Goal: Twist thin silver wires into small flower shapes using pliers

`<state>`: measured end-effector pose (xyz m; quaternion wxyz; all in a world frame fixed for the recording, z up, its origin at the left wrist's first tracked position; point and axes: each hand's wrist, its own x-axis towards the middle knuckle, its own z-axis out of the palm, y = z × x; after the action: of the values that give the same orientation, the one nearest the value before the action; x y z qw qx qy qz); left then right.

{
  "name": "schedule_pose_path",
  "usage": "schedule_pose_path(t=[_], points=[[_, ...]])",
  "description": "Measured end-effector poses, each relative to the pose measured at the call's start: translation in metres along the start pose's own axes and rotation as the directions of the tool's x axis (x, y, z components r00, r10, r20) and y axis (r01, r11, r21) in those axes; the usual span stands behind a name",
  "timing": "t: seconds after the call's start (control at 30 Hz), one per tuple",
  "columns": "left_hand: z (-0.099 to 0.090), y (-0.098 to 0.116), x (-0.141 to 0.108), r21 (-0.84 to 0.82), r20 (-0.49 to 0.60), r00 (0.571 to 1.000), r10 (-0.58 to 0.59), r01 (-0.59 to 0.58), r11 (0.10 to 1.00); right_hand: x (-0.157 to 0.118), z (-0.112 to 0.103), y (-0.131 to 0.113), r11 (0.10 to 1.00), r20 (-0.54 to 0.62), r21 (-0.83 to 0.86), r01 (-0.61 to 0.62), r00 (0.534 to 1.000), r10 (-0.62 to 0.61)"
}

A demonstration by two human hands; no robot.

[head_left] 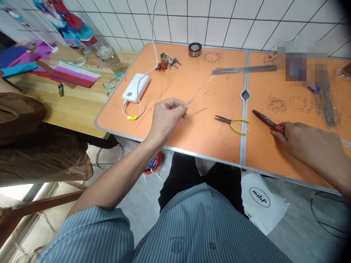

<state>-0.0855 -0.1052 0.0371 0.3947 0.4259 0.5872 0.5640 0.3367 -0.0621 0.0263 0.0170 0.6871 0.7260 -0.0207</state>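
Left hand (168,117), fingertips pinched on wire (195,96) extending toward one o'clock; right hand (311,143), closed around red-handled pliers (265,119) aimed at ten. The wire's far end, near the wire bundle (241,69), could snag.

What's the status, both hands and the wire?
Left hand: grip closed on wire. Right hand: on red-handled pliers, over the table's right half. Yellow-handled pliers lie between the hands.

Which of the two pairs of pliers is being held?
The red-handled pliers, in the right hand; the yellow-handled pair lies loose on the orange table.
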Motion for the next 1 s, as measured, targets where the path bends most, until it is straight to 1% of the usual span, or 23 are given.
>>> schedule_pose_path(t=[0.03,0.1,0.13,0.17,0.2,0.23,0.27,0.3,0.33,0.37,0.4,0.43,0.47,0.5,0.53,0.57,0.6,0.67,0.73,0.9,1.0], points=[[-0.001,-0.001,0.0,0.001,0.01,1.0,0.004,-0.004,1.0,0.003,0.002,0.005,1.0,0.029,0.0,-0.008,1.0,0.008],[-0.003,-0.002,-0.002,-0.001,0.033,0.999,0.011,-0.011,1.0,0.007,-0.003,0.008,0.999,0.142,-0.009,-0.034,0.989,0.035],[-0.004,-0.002,-0.003,-0.005,0.046,0.999,0.014,-0.014,1.0,0.008,-0.008,0.006,0.999,0.176,-0.019,-0.04,0.984,0.042],[-0.005,-0.001,-0.004,-0.011,0.06,0.998,0.019,-0.018,1.0,0.006,-0.015,-0.001,0.999,0.171,-0.023,-0.032,0.985,0.035],[-0.005,-0.001,-0.005,-0.018,0.072,0.997,0.023,-0.022,1.0,0.003,-0.024,-0.013,1.0,0.13,-0.007,-0.02,0.991,0.02],[-0.005,0.001,-0.007,-0.024,0.08,0.996,0.028,-0.027,0.999,-0.001,-0.032,-0.028,1.0,0.03,0.025,0.009,1.0,-0.01],[-0.005,0.002,-0.009,-0.027,0.085,0.996,0.033,-0.03,0.999,-0.006,-0.04,-0.048,0.992,-0.098,0.102,0.068,0.994,-0.058],[-0.004,0.004,-0.01,-0.027,0.088,0.996,0.034,-0.032,0.999,-0.011,-0.047,-0.071,0.963,-0.17,0.236,0.13,0.981,-0.091],[-0.003,0.005,-0.012,-0.022,0.089,0.996,0.034,-0.032,0.999,-0.015,-0.052,-0.096,0.892,-0.116,0.416,0.177,0.983,-0.142],[-0.002,0.006,-0.014,-0.014,0.088,0.996,0.033,-0.032,0.999,-0.018,-0.055,-0.121,0.767,-0.015,0.621,0.161,0.981,-0.194],[-0.002,0.008,-0.015,-0.004,0.09,0.995,0.032,-0.032,0.999,-0.018,-0.055,-0.144,0.612,0.079,0.785,0.097,0.964,-0.253],[-0.001,0.008,-0.017,0.005,0.092,0.995,0.034,-0.035,0.999,-0.016,-0.054,-0.165,0.432,0.137,0.902,0.009,0.943,-0.305],[0.0,0.009,-0.018,0.013,0.098,0.995,0.037,-0.038,0.999,-0.012,-0.051,-0.183,0.263,0.165,0.962,-0.072,0.921,-0.353],[0.0,0.009,-0.019,0.018,0.104,0.994,0.04,-0.042,0.999,-0.008,-0.047,-0.198,0.139,0.182,0.981,-0.137,0.899,-0.397],[0.0,0.009,-0.02,0.021,0.112,0.993,0.042,-0.044,0.999,-0.002,-0.043,-0.209,0.049,0.175,0.984,-0.17,0.899,-0.402],[0.0,0.009,-0.021,0.021,0.118,0.992,0.042,-0.044,0.999,0.003,-0.039,-0.217,-0.012,0.162,0.983,-0.182,0.9,-0.405],[0.0,0.009,-0.022,0.021,0.123,0.992,0.039,-0.042,0.999,0.007,-0.036,-0.223,-0.051,0.144,0.983,-0.179,0.907,-0.397],[-0.001,0.007,-0.022,0.02,0.13,0.991,0.037,-0.04,0.999,0.013,-0.033,-0.23,-0.095,0.111,0.983,-0.156,0.921,-0.373],[-0.001,0.007,-0.022,0.023,0.127,0.991,0.046,-0.049,0.999,0.015,-0.032,-0.235,-0.116,0.097,0.982,-0.146,0.931,-0.352],[0.0,0.008,-0.019,0.048,0.101,0.992,0.074,-0.08,0.996,0.017,-0.033,-0.244,-0.14,0.113,0.977,-0.164,0.944,-0.311],[0.001,0.008,-0.016,0.061,0.089,0.992,0.088,-0.094,0.994,0.02,-0.031,-0.247,-0.172,0.123,0.968,-0.182,0.943,-0.309]])
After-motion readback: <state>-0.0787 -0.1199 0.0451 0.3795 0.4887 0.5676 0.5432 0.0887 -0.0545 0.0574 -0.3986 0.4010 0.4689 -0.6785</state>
